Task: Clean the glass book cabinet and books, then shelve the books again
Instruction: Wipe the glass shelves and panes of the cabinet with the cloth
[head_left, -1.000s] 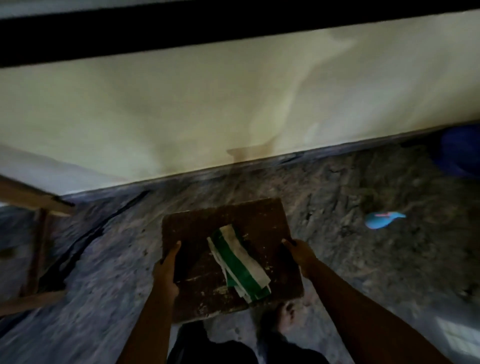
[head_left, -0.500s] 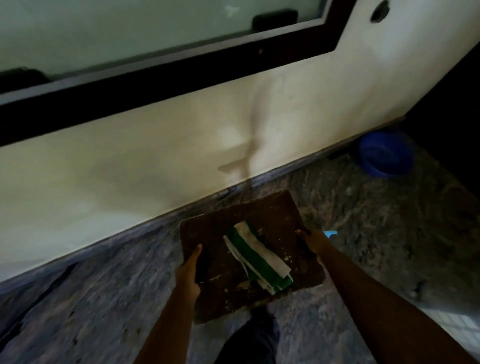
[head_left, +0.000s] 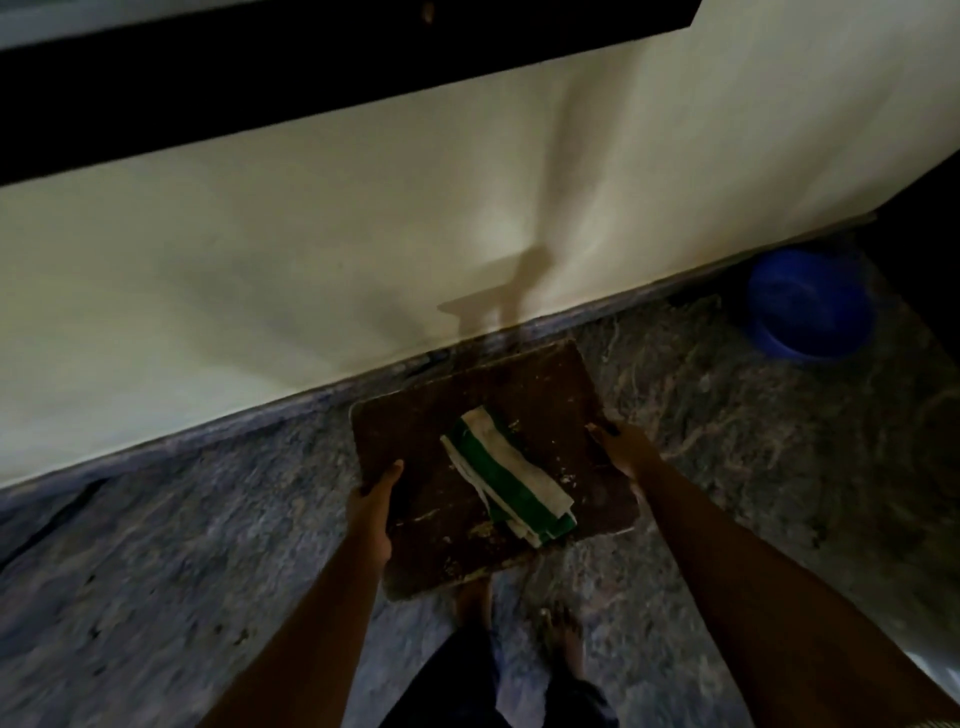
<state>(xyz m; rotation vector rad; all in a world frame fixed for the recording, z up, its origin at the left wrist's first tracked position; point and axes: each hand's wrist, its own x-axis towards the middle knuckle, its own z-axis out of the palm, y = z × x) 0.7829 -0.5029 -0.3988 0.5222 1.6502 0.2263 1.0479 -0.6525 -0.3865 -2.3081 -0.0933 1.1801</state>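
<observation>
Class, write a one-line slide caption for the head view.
Left hand and right hand hold a brown board bearing a folded green-and-white cloth above the floor, blue basin by the wall.

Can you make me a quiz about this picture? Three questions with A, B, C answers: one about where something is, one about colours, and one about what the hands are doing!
1. Where does the folded cloth lie?
A) on a chair
B) on the brown board
C) on a bed

2. What colours is the cloth?
A) green and white
B) red and yellow
C) all black

3. What are the hands doing?
A) both hang free
B) only one holds the board
C) the left hand and the right hand each hold one side of the board

Answers:
1 B, the cloth rests on the board's top.
2 A, its stripes are green and white.
3 C, a hand grips each side edge.
</observation>
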